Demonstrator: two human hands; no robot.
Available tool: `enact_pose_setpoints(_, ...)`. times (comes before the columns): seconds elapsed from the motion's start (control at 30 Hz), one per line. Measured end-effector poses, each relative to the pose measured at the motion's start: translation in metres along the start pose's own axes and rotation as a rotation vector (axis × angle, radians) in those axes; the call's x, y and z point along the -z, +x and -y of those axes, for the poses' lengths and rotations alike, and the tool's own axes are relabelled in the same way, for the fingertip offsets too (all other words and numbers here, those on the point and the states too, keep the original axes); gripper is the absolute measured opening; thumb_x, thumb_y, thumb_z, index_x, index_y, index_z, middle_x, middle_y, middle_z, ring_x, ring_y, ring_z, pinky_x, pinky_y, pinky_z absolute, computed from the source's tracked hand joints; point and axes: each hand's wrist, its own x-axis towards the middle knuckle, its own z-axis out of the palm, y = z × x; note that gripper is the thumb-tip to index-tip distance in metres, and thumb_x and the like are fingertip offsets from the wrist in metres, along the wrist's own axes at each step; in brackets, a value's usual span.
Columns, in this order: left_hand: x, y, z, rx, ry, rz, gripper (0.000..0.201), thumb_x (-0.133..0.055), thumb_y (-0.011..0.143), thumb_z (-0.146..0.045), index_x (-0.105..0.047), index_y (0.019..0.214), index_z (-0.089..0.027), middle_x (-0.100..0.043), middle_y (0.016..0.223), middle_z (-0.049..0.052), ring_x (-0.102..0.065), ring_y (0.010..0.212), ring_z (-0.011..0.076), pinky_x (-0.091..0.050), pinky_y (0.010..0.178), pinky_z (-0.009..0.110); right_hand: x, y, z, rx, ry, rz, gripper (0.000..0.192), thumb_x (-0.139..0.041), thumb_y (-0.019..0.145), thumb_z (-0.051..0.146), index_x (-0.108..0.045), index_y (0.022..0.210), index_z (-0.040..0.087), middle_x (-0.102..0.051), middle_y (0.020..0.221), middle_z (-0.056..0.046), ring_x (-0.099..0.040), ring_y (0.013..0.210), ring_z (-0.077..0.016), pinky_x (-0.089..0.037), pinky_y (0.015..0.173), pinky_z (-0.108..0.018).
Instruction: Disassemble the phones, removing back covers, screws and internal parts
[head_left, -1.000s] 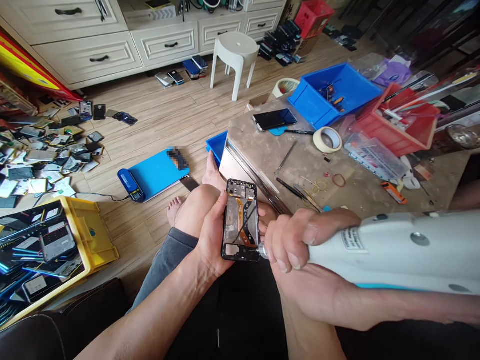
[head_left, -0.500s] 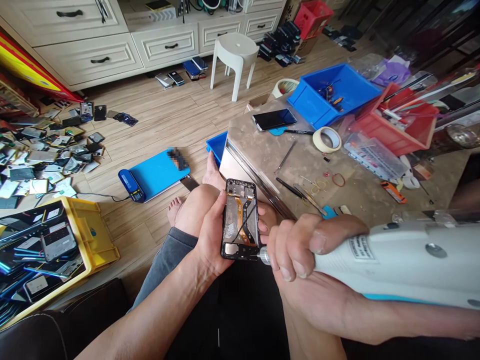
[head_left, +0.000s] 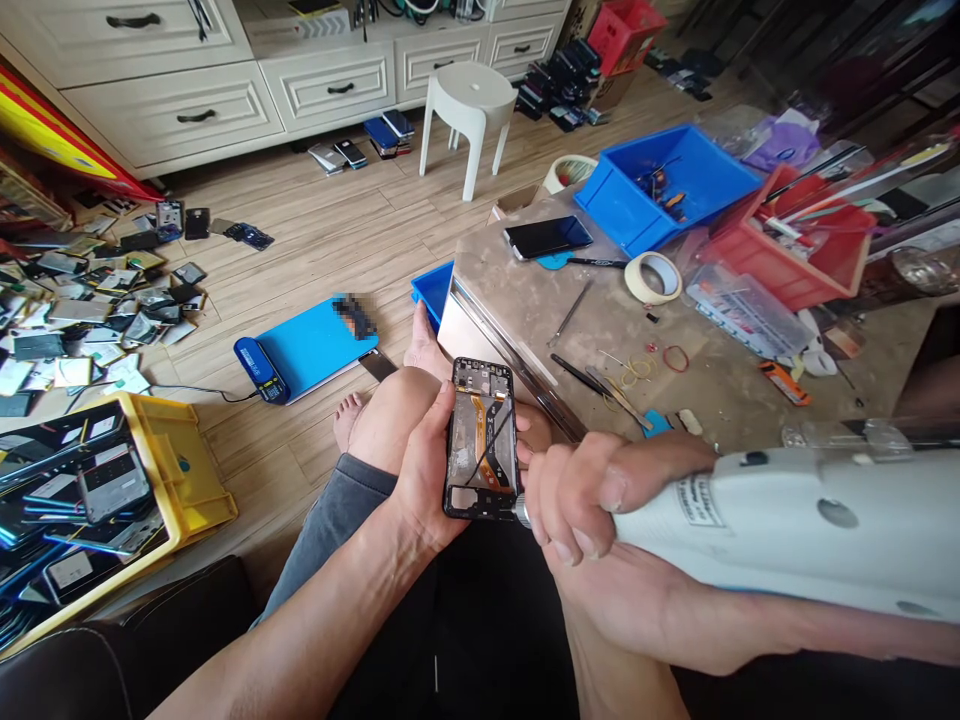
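My left hand (head_left: pixel 424 470) grips an opened phone (head_left: pixel 487 445) over my lap, thumb along its left edge and fingertips showing at its right. Inside the frame, orange and black flex cables and bare metal are exposed. A black line runs diagonally across them. My right hand (head_left: pixel 592 510) is wrapped round the narrow front of a large white power tool (head_left: pixel 795 530), which looks like an electric screwdriver. Its ridged metal nose is at the phone's lower right corner. The tip is too hidden to tell exactly where it touches.
The worktable (head_left: pixel 517 280) on the right bears another phone (head_left: pixel 547 238), tweezers (head_left: pixel 574 312), a tape roll (head_left: pixel 652 278), a blue bin (head_left: pixel 637 210) and a red bin (head_left: pixel 795 240). On the floor are a yellow crate (head_left: pixel 184 470) of phone parts, a blue-topped board (head_left: pixel 319 345) and a white stool (head_left: pixel 472 95).
My right hand and the white tool have shifted slightly left, nearer the phone. My left hand and the phone have stayed almost in place.
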Motion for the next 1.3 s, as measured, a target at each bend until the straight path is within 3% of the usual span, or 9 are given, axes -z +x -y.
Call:
enact_pose_setpoints(0.3,0.002,-0.001,-0.001,-0.001,-0.006,0.016,0.069,-0.032,0.102,-0.062,-0.069,0.117,-0.005,-0.076,0.096,0.018,-0.075,0.087,0.0295,-0.059,0.081,0.037,0.003,-0.002,0.004,-0.016,-0.018,0.024,0.069,-0.045,0.091,0.081,-0.075,0.079,0.020,-0.051,0.051,0.002,-0.046,0.039,-0.0118,-0.040,0.044,-0.027)
enact_pose_setpoints(0.5,0.003,0.000,-0.003,0.005,-0.010,0.026,0.070,-0.031,0.103,-0.061,-0.069,0.119,-0.005,-0.077,0.096,0.018,-0.075,0.087,0.0299,-0.059,0.080,0.038,0.003,-0.001,0.003,-0.015,-0.053,-0.008,0.056,-0.060,0.085,0.077,-0.074,0.076,0.023,-0.050,0.048,0.002,-0.048,0.039,-0.0155,-0.040,0.043,-0.030)
enact_pose_setpoints(0.73,0.003,0.004,-0.004,0.014,-0.013,0.030,0.071,-0.030,0.102,-0.062,-0.069,0.117,-0.005,-0.077,0.095,0.018,-0.075,0.085,0.0294,-0.060,0.078,0.037,-0.003,0.000,0.001,0.052,-0.055,-0.019,0.068,-0.046,0.092,0.078,-0.072,0.073,0.019,-0.050,0.047,0.002,-0.047,0.037,-0.0125,-0.038,0.043,-0.027)
enact_pose_setpoints(1.03,0.001,0.003,-0.002,0.000,0.006,0.001,0.069,-0.035,0.101,-0.064,-0.070,0.117,-0.007,-0.076,0.093,0.016,-0.075,0.084,0.0280,-0.060,0.079,0.036,-0.001,-0.003,-0.006,-0.001,-0.055,-0.081,0.063,-0.057,0.080,0.085,-0.069,0.069,0.025,-0.049,0.045,0.004,-0.041,0.030,-0.0130,-0.035,0.035,-0.028)
enact_pose_setpoints(1.3,-0.006,0.004,0.002,-0.042,0.022,-0.084,0.070,-0.029,0.103,-0.060,-0.069,0.120,-0.005,-0.077,0.093,0.017,-0.075,0.085,0.0283,-0.059,0.079,0.036,-0.003,-0.001,-0.009,-0.040,0.001,-0.096,0.070,-0.049,0.079,0.090,-0.067,0.068,0.024,-0.044,0.041,0.004,-0.041,0.029,-0.0138,-0.039,0.037,-0.031)
